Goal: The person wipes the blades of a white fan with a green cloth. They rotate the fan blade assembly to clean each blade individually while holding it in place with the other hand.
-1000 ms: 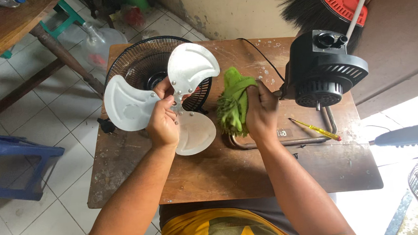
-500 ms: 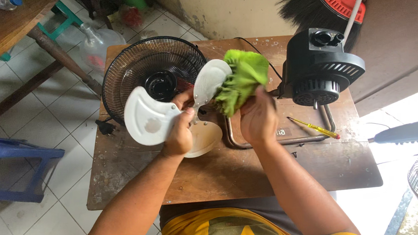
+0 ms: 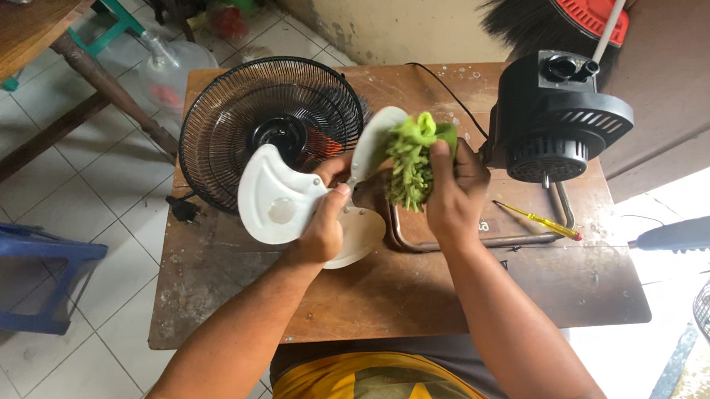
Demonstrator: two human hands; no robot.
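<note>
Fan blade: white plastic three-bladed fan propeller (image 3: pixel 288 200), held above the middle of the worn brown wooden table (image 3: pixel 395 297), just in front of the black wire fan guard (image 3: pixel 271 130).
Blade look: smooth, glossy, broad curved lobes; one lobe turned left, one raised toward the cloth, one hanging low over the tabletop.
Handling, as judged: light and fairly stiff, thin at the lobe edges and likely to flex or crack there; slick surface; best taken at the hub, where the lobes meet.
Left hand (image 3: pixel 324 227): closed around the propeller near its hub, thumb pressed on the face.
Right hand (image 3: pixel 455 197): clenched on a bunched bright-green cloth (image 3: pixel 415 158), pressed against the raised lobe.
Cloth handling, as judged: soft, limp, easy to crumple and grip anywhere.
Nearby on table: black plastic fan motor housing on a bent metal tube stand (image 3: pixel 554 123), to the right; yellow-handled screwdriver (image 3: pixel 540 221) just beside the stand.
Surroundings: red-headed broom with dark bristles (image 3: pixel 562 6) leaning behind the motor; blue plastic stool (image 3: pixel 10 273) on the tiled floor, well to the left.
</note>
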